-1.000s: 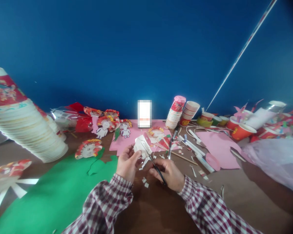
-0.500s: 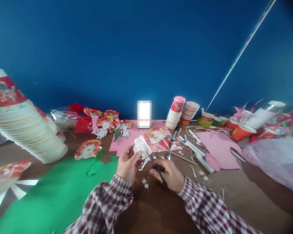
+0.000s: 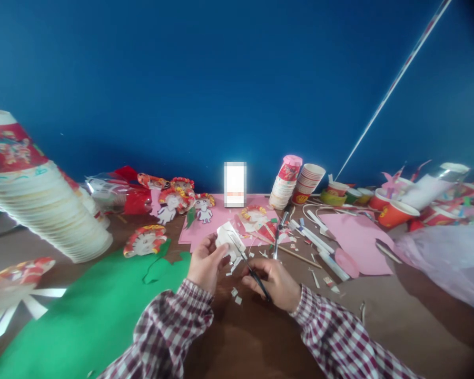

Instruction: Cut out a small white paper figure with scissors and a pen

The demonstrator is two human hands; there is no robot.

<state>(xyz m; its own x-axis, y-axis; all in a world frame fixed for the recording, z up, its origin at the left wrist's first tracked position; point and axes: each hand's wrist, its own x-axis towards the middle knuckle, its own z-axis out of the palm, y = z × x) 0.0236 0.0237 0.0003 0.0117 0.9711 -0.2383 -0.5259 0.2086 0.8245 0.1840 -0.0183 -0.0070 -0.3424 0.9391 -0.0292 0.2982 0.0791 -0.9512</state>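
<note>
Between the thumb and fingers of my left hand (image 3: 206, 263) is a small piece of white paper (image 3: 226, 235), its upper part sticking out toward the wall. My right hand (image 3: 274, 281) grips a pair of scissors (image 3: 259, 281) with dark handles. The blades reach up and left to the paper; whether they are parted is too fine to tell. Small white paper scraps (image 3: 237, 296) lie on the brown table below the hands. Just past the paper, pink sheets (image 3: 217, 208) carry a cut-out paper figure (image 3: 204, 213) and a flattened, fringed paper cup (image 3: 255, 217).
A green sheet (image 3: 90, 310) spreads over the left, near a tall leaning stack of paper cups (image 3: 59, 210). Two shorter cup stacks (image 3: 285, 184) stand at the back. Markers (image 3: 316, 239), a pink sheet (image 3: 359, 242) and a translucent plastic bag (image 3: 450, 258) lie to the right.
The view has shifted slightly, so the surroundings sit a little further right. Both hands keep nearly the same pose, with the scissors still against the white paper.
</note>
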